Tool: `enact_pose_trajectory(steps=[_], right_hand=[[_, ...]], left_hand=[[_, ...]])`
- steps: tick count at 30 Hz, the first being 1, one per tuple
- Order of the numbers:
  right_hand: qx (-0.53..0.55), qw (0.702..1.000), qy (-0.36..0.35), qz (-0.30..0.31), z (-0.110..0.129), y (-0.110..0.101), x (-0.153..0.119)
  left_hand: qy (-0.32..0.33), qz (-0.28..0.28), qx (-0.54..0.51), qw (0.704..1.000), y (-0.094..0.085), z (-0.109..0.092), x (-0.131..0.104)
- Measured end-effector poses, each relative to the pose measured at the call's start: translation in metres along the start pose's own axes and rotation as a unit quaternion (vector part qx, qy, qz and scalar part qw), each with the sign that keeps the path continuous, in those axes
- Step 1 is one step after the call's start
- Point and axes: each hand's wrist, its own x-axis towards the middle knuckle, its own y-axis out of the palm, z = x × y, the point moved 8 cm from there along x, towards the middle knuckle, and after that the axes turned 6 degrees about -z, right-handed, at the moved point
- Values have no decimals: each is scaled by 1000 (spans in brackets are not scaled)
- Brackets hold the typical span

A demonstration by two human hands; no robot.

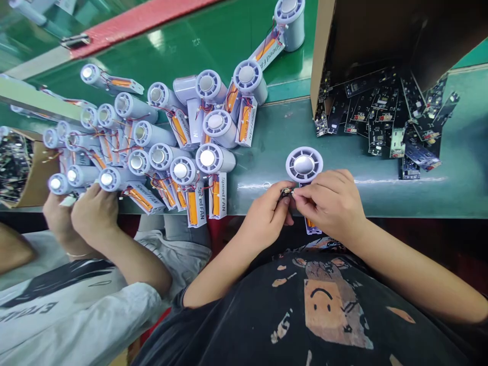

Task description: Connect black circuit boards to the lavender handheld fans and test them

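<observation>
A small dark circuit board (285,192) is held by my left hand (269,213), its fingers closed round it. My right hand (333,203) is pinched at the board's right end; what its fingertips hold is too small to make out. Under and behind my hands lies a purple-white fan unit (304,163) with its round silver-centred head pointing away from me. Part of its handle, with an orange battery (310,222), shows below my right hand at the table's front edge.
Many similar fan units (215,158) crowd the green table (263,168) on the left. At the right, circuit boards (381,112) spill from a cardboard box (322,51). Another person's hands (95,208) work at the left, near a box of boards (32,173).
</observation>
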Motion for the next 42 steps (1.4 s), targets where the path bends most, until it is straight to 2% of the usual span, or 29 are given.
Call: enact_pose_trajectory(steps=[6,15,18,24,29,33,35,39,40,42], right_hand=[[5,1000,18,9,-3,3,-1],[-14,1000,1,-10,0,0,0],[8,1000,9,17,-2,3,0],[91,991,70,70,-16,3,2],[108,982,141,68,-24,5,4],[87,983,157,50,-32,-7,8],[111,982,135,74,-36,-15,8],[133,962,122,206,-46,-18,-5],[130,959,126,216,-48,-20,-8],[134,961,144,197,-51,-24,-11]], left_hand=[[4,12,-6,1000,3,-5,2],[45,7,52,998,11,-18,3],[54,17,59,997,12,-18,2],[101,20,106,989,8,-23,-1],[99,-2,114,989,11,-21,-2],[93,3,94,991,13,-18,1],[84,13,85,993,10,-15,3],[74,29,72,994,2,-10,3],[80,31,74,994,1,-10,2],[96,34,83,991,0,-11,1]])
